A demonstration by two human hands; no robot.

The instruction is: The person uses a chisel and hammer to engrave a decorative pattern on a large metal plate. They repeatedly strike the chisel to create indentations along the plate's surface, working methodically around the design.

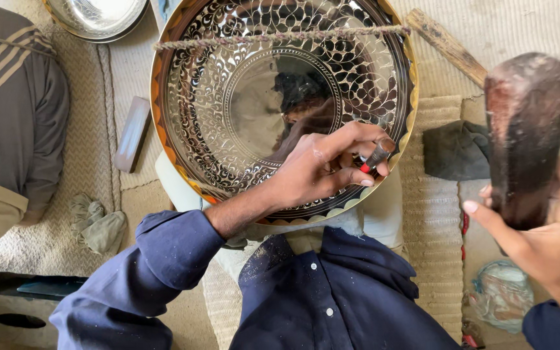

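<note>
A large shiny engraved metal tray (189,97) with a gold scalloped rim leans on my lap, a twisted cord (280,37) stretched across its top. My left hand (322,170) rests on the tray's lower right part and pinches a small metal chisel (376,157) with a red band, its tip against the engraved surface. My right hand (546,240) is raised at the right and grips a dark wooden mallet (526,136), held upright and apart from the tray.
A wooden stick (448,45) lies at the upper right, a dark cloth (456,150) beside the tray, another metal bowl (98,18) at the top left, a small block (132,133) and a crumpled rag (98,223) on the woven mat. A seated person's striped sleeve (14,104) is at the left.
</note>
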